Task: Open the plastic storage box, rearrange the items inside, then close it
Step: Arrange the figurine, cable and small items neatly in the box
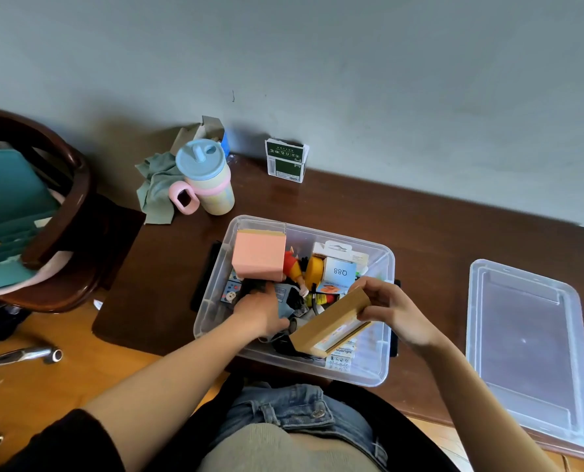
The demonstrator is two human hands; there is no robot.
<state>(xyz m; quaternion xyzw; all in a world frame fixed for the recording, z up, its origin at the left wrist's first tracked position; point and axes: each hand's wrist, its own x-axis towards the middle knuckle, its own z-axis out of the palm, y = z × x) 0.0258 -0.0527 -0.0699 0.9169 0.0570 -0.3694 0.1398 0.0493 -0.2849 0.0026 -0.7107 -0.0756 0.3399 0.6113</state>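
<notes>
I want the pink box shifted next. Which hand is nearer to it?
Left. The left hand reaches into the storage box just below the pink box; the right hand holds a brown box farther right.

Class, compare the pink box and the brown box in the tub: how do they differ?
The pink box sits in the tub's far left corner, unheld; the brown box is gripped by the right hand. The pink box looks chunky; the brown box is flat, slim and tilted. Both are plain rectangular boxes.

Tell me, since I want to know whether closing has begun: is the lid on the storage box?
No, the lid lies flat on the table to the right of the open storage box, apart from it.
</notes>
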